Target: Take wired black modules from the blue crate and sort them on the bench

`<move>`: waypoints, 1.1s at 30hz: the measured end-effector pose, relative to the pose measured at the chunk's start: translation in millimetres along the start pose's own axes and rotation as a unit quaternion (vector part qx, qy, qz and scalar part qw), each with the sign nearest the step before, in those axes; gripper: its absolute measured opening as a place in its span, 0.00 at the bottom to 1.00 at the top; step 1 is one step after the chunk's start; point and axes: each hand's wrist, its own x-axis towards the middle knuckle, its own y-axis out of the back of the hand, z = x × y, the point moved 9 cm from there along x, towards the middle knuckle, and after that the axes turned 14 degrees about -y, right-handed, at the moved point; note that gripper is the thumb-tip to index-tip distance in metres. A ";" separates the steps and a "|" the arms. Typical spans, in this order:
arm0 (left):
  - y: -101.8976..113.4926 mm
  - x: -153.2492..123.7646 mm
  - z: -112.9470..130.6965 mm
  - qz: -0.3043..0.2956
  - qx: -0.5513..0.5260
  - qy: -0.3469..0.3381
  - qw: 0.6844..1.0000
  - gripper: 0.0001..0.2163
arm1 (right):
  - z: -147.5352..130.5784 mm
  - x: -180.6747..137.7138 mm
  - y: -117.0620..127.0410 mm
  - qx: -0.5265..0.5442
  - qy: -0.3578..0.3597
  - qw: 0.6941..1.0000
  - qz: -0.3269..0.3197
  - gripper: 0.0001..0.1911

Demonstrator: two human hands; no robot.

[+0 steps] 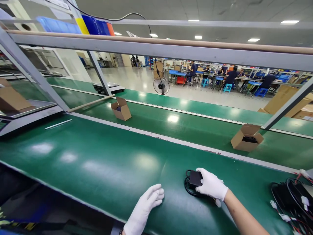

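My right hand (211,184), in a white glove, grips a black power adapter (195,179) from its right side, low over the green work surface (110,163). The adapter's black cable (187,187) loops around its left side, and a white connector (217,203) hangs below my wrist. My left hand (148,204), gloved in white too, lies to the left near the front edge. Its fingers are stretched out, with nothing in them.
A pile of black adapters with wires (290,199) lies at the right edge. On the belt behind the ledge stand an open carton (121,109) and another open carton (246,138) with black contents. A white stick (58,124) lies at left. A metal frame (156,49) crosses overhead.
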 end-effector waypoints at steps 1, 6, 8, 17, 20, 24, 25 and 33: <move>3.5 -0.3 -0.9 0.004 0.008 0.002 1.000 0.33 | -1.5 0.4 -0.5 -0.007 0.004 1.000 0.004 0.36; 8.6 -2.0 2.2 -0.006 0.062 -0.003 0.998 0.35 | -11.6 -3.1 2.6 -0.049 0.023 0.998 0.039 0.25; 9.2 -3.1 1.8 -0.019 0.079 -0.005 0.997 0.32 | -17.4 -7.4 3.8 -0.061 0.038 0.996 0.052 0.25; -61.3 16.7 32.5 -0.165 0.465 -0.236 0.837 0.27 | -28.8 -11.0 0.3 -0.097 0.052 0.993 0.036 0.28; -124.3 29.7 29.4 -0.274 0.523 -0.325 0.739 0.35 | -25.3 -12.3 -3.5 -0.092 0.033 0.995 0.037 0.24; -164.4 53.5 9.6 -0.342 0.523 -0.344 0.701 0.41 | -14.2 -12.1 -12.6 -0.065 0.001 0.998 0.021 0.26; -167.7 57.6 5.2 -0.353 0.517 -0.343 0.700 0.40 | -11.7 -11.5 -14.0 -0.057 -0.004 0.998 0.021 0.27; -168.8 63.3 8.4 -0.377 0.510 -0.323 0.702 0.47 | -12.3 -12.1 -7.3 -0.047 -0.013 0.999 0.007 0.32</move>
